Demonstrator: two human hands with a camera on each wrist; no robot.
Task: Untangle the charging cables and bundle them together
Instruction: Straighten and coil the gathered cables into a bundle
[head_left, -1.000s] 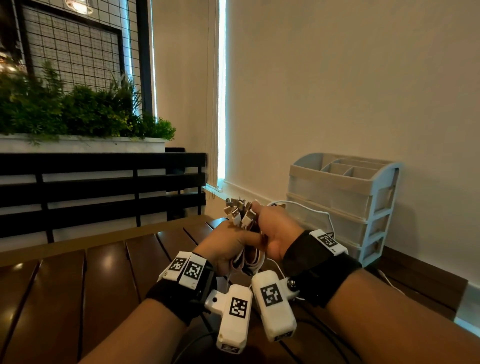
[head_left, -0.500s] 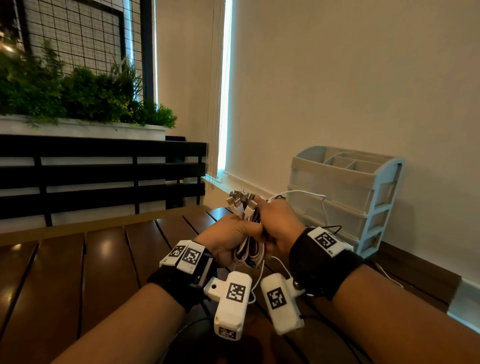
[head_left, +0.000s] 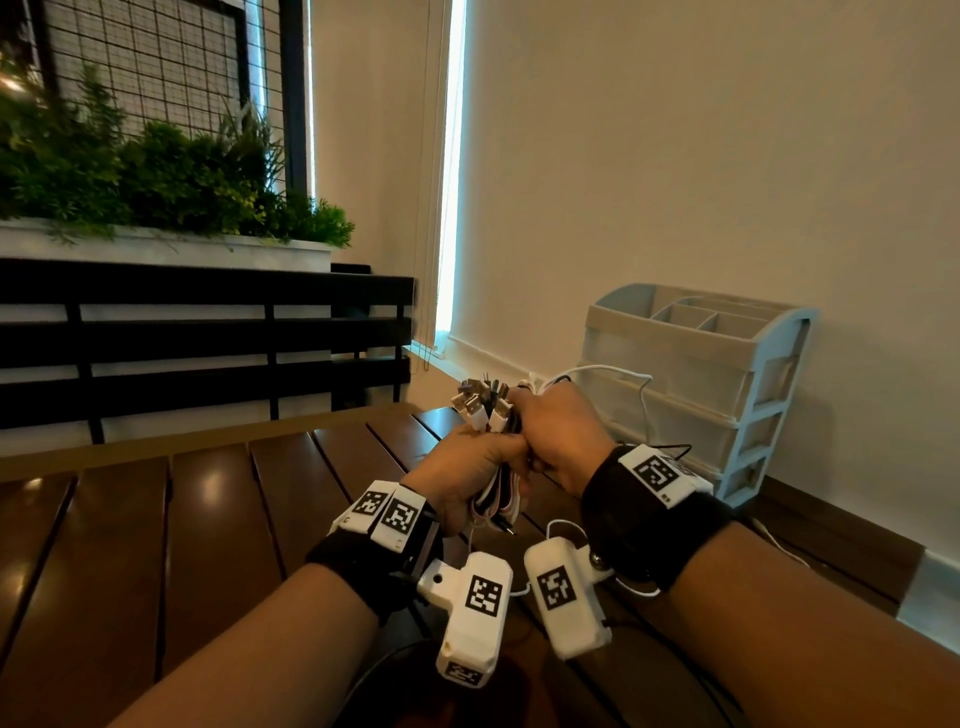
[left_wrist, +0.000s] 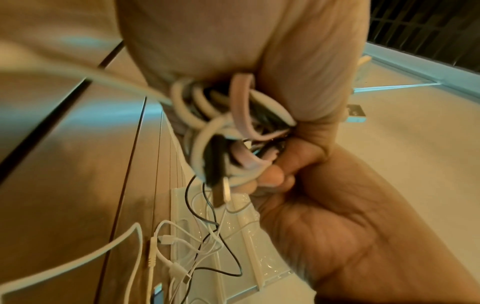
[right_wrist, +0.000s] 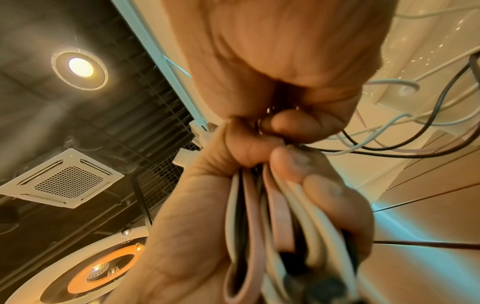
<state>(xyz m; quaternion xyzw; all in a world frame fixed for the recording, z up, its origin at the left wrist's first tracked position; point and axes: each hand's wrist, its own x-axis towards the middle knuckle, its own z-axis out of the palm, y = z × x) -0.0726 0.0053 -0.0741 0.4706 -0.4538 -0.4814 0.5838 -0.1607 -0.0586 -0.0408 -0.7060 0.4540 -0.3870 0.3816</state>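
A folded bundle of white, pink and black charging cables (head_left: 497, 499) is held upright above the brown slatted table (head_left: 208, 519), with its plugs (head_left: 480, 402) sticking out on top. My left hand (head_left: 467, 467) grips the bundle around its lower part, and the loops hang below my fist. My right hand (head_left: 563, 431) grips the upper part right beside it, and the two hands touch. A white strand (head_left: 613, 371) arcs from my right hand toward the organizer. In the wrist views the bundle (left_wrist: 228, 131) (right_wrist: 272, 216) sits between both fists, and loose strands (right_wrist: 389, 133) trail away.
A pale blue drawer organizer (head_left: 691, 384) stands against the wall at the back right. Loose white and black cables (left_wrist: 182, 246) lie on the table in front of it. A black slatted railing (head_left: 208, 338) with a planter borders the table's far side.
Both hands keep their grip on the bundle and have lifted it slightly. The white strand now arcs a little higher toward the organizer.
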